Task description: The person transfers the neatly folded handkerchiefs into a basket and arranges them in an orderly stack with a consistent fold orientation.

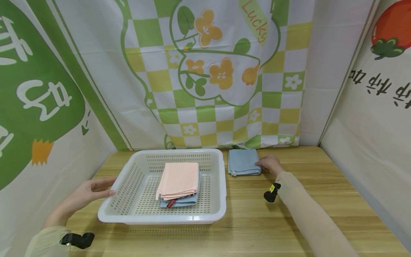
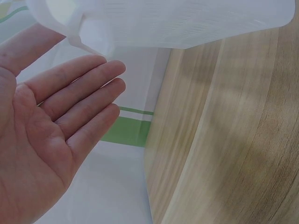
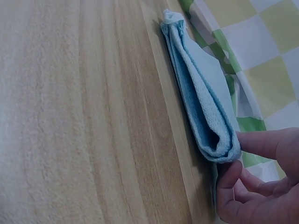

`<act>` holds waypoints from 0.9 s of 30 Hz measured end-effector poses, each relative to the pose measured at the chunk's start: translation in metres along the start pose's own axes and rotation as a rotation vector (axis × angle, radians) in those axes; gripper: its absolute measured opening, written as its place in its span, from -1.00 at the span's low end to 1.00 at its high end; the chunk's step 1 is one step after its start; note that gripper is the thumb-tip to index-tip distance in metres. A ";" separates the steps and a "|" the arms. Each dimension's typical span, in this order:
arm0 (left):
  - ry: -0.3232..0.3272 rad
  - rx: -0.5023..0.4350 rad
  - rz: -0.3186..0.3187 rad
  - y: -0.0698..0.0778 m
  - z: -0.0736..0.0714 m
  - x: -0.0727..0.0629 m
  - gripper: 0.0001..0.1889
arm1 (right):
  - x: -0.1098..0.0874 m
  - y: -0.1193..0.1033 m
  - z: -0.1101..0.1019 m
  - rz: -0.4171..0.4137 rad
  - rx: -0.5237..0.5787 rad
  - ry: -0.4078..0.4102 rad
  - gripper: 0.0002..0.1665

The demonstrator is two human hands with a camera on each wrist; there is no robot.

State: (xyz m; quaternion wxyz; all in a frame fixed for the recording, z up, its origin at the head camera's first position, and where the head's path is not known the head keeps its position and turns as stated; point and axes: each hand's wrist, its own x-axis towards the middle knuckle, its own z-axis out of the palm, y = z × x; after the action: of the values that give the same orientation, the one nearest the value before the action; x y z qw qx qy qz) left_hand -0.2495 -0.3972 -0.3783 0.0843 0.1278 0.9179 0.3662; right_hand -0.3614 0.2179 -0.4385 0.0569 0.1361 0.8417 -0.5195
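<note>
My right hand [image 1: 270,164] pinches the right edge of a folded light blue towel [image 1: 243,161] at the back of the table. In the right wrist view its folded layers [image 3: 201,93] show from the side, with fingertips above and below the fold. A white plastic basket [image 1: 162,218] stands to the left. Inside it lies a folded pink towel [image 1: 180,178] on top of a folded blue towel [image 1: 181,202] with a dark red tag. At the basket's left rim is my left hand [image 1: 86,194], its fingers nearly straight in the left wrist view and close under the rim.
The wooden table [image 1: 273,228] carries the basket and the towel. Behind it hangs a green and yellow checked cloth [image 1: 218,114] with flower prints, close to the blue towel. Printed white fabric walls [image 1: 369,117] stand at both sides.
</note>
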 end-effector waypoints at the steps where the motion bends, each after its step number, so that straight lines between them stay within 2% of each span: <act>1: -0.003 -0.001 0.005 0.000 0.000 0.000 -0.36 | -0.001 0.000 0.000 0.010 0.019 -0.002 -0.74; 6: -0.001 -0.004 -0.007 0.000 0.000 0.000 -0.35 | -0.003 -0.001 0.002 0.032 0.102 -0.019 -0.46; 8: 0.001 -0.004 -0.009 0.001 0.000 0.000 -0.35 | -0.002 -0.001 0.002 0.031 0.124 -0.027 -0.42; 18: 0.002 -0.013 0.007 0.002 0.001 0.000 -0.36 | 0.004 0.002 0.004 0.058 0.189 -0.032 -0.46; 27: 0.010 0.015 -0.002 0.001 0.001 0.000 -0.36 | 0.003 0.002 0.005 0.062 0.262 -0.047 -0.76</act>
State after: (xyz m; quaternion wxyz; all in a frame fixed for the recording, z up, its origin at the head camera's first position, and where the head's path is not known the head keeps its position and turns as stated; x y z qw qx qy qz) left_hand -0.2493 -0.3957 -0.3780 0.0790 0.1255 0.9211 0.3599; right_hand -0.3637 0.2147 -0.4430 0.0744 0.1562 0.7603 -0.6261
